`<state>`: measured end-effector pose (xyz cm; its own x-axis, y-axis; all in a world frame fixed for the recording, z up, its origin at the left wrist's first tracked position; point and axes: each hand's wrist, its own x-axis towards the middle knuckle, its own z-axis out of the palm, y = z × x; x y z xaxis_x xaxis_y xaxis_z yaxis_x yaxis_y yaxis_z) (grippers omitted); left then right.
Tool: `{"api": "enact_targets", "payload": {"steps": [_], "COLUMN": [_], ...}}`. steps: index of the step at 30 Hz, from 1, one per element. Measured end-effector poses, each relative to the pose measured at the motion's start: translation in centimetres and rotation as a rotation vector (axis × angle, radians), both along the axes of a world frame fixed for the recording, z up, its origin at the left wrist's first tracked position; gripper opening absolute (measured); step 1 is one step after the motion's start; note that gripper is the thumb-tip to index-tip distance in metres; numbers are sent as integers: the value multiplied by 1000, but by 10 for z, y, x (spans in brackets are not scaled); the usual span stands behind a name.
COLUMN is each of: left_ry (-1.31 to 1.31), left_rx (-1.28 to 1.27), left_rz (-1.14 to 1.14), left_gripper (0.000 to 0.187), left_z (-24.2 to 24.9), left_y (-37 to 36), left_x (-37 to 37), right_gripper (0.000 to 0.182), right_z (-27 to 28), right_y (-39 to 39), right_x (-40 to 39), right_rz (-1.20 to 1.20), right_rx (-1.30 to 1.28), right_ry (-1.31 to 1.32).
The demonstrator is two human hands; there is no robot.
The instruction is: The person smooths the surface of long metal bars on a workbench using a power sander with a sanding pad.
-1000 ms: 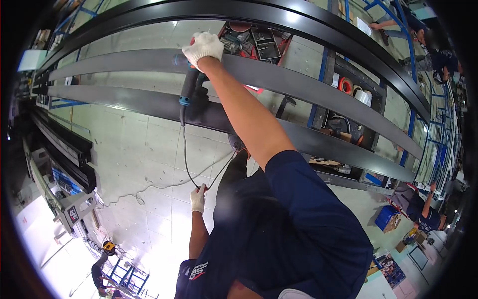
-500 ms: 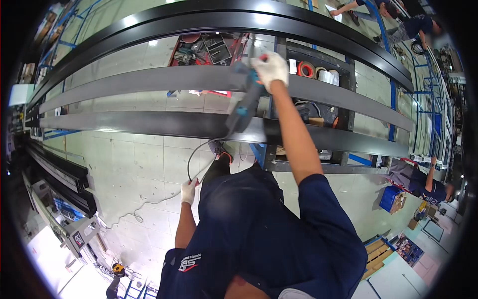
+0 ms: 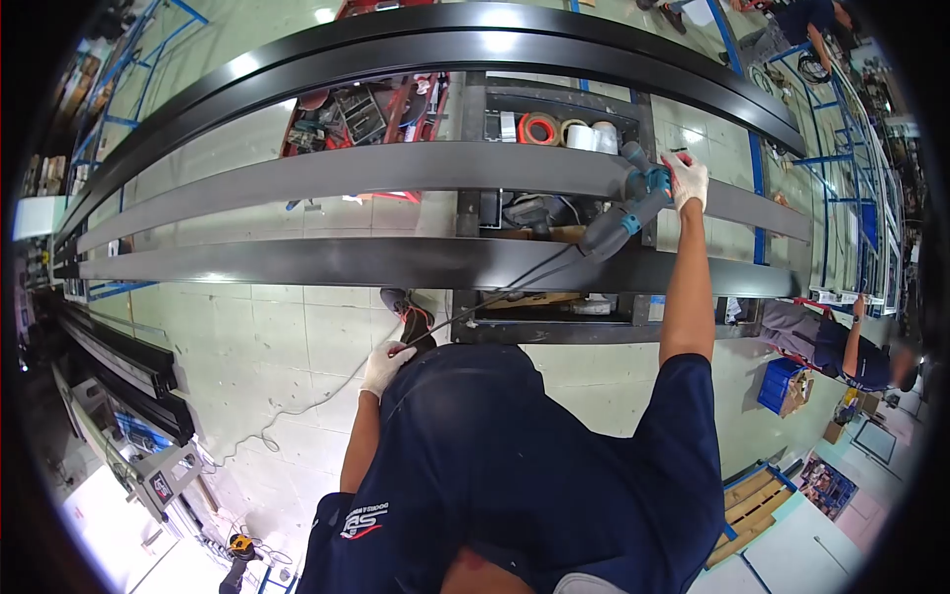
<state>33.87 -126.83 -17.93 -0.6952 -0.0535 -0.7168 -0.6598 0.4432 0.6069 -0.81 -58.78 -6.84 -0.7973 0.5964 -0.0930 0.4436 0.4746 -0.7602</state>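
Observation:
My right hand [image 3: 686, 180], in a white glove, is closed around the front end of a teal and dark-grey corded power drill [image 3: 625, 215]. The drill overlaps the grey metal bar [image 3: 396, 170] and the black bar [image 3: 396, 261] in this view, its grip pointing down and left. From the grip's end a dark cord [image 3: 505, 294] runs down-left to my left hand [image 3: 384, 366]. That gloved hand is closed on the cord, low beside my leg.
A long black profile [image 3: 485, 45] spans the far side. Beneath the bars stand a dark cart [image 3: 469, 213] with tape rolls [image 3: 539, 129] and a red toolbox [image 3: 396, 107]. The cord trails over the floor at left. Other people [image 3: 859, 356] are at right.
My right hand has carried the drill rightward along the bars, and the cord has been drawn out straighter. My left hand still grips the cord, slightly right of before. The view has shifted.

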Motion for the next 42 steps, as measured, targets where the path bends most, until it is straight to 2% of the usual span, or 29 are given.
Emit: {"api": "enact_targets", "payload": {"steps": [5, 9, 17, 22, 23, 26, 30, 32, 34, 38, 42], "left_ry": [-7, -48, -42, -41, -93, -88, -92, -121, -126, -151, -180], "left_rx": [-14, 4, -117, -36, -80, -100, -54, -54, -44, -28, -36], "left_rz": [-6, 69, 42, 191, 188, 222, 310, 314, 334, 387, 431], "left_gripper": [43, 45, 59, 59, 57, 55, 53, 52, 49, 45, 44], "left_z": [1, -10, -44, -47, -47, -68, -70, -77, -86, -77, -61], "left_y": [5, -12, -81, -112, -117, -137, -152, -162, -172, -186, -198], "left_x": [2, 7, 27, 41, 40, 51, 57, 63, 71, 74, 78], "right_gripper": [30, 32, 31, 37, 39, 42, 42, 42, 34, 29, 28], "right_z": [4, 23, 10, 37, 15, 9, 37, 26, 39, 40, 45], "right_y": [10, -31, -130, -234, -242, -297, -395, -438, -488, -577, -651], "right_x": [9, 15, -4, -5, -9, -13, -11, -20, -25, -48, -62], "right_rz": [42, 51, 99, 128, 206, 317, 474, 518, 572, 764, 877], "right_rx": [80, 43, -3, -35, 61, 149, 198, 232, 201, 241, 152], "right_ry": [1, -30, -75, -176, -102, -85, -99, -87, -106, -166, -115]}}
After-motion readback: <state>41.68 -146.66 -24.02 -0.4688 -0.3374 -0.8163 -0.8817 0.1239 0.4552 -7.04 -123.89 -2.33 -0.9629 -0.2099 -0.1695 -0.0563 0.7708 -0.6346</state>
